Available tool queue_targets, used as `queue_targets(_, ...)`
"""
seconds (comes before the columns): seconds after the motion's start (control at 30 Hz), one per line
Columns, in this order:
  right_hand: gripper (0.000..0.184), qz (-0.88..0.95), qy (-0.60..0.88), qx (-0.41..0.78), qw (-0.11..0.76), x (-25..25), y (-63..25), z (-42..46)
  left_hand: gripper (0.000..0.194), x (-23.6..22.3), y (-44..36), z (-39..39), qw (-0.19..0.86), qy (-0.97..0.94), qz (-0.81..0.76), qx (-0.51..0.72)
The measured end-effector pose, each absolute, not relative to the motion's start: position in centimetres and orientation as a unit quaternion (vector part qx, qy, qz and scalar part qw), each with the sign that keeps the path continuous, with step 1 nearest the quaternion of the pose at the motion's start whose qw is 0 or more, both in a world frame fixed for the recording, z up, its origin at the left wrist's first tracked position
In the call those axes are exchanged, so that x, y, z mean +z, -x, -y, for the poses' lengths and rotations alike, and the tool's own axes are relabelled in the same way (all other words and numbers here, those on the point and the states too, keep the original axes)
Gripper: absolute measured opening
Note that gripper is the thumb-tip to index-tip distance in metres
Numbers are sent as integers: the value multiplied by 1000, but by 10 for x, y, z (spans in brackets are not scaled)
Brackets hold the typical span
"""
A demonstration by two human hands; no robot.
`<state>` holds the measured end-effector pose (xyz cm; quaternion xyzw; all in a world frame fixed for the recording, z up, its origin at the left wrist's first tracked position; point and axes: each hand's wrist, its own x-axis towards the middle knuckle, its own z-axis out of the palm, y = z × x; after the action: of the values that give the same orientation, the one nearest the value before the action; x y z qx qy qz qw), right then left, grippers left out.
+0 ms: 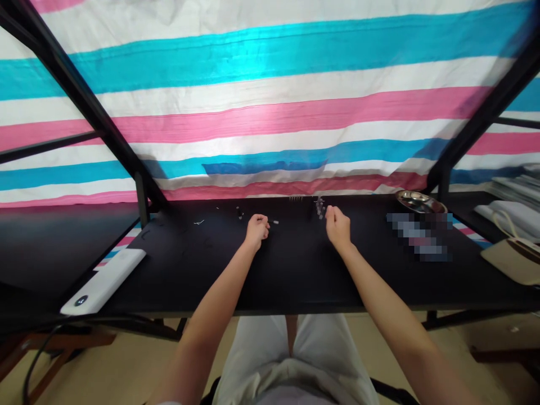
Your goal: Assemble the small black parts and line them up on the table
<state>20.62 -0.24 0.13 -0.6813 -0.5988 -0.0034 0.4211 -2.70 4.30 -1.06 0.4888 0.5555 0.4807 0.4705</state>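
Note:
My left hand (257, 229) is closed above the middle of the black table (287, 270). From its fingers a small thin piece with a pale grey end (274, 221) sticks out to the right; its exact kind is too small to tell. To the right, my right hand (338, 227) has its fingers pinched together, and what they hold, if anything, is hidden. Just left of those fingertips lies a cluster of small grey and silvery pieces (319, 207). A small dark cylindrical piece (239, 212) is a little left of my left hand.
Along the table's far edge is a row of tiny pieces (296, 198). White scraps (199, 222) lie at left, near a long white device (105, 281). A shiny metal dish (421, 202) stands far right, beside a pixelated area. Black posts and a striped sheet (270, 112) border the table.

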Motion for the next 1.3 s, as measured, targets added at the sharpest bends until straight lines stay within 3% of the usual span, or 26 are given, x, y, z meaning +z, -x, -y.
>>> queue_targets(0.1, 35, 648, 606, 37, 459, 12, -180, 7, 24, -14, 11, -30, 558, -449, -464, 522)
queue_targets(0.23, 31, 650, 560, 57, 511, 16, -149, 7, 31, -12, 7, -19, 596, -448, -395, 537)
queue_targets(0.33, 28, 658, 526, 83, 532, 7, -140, 9, 32, -9, 10, -16, 598, -462, -366, 543)
queue_targets(0.5, 25, 694, 482, 201, 496, -9, -141, 18, 34, -8, 8, -11, 599, -496, -351, 522)
queue_targets(0.8, 31, 586, 460, 336, 576, -13, -137, 12, 33, -4, 6, -4, 602, -546, -320, 487)
queue_targets(1.3, 29, 530, 428, 389, 620, -12, -139, 8, 27, -1, 4, -1, 577, -567, -334, 483)
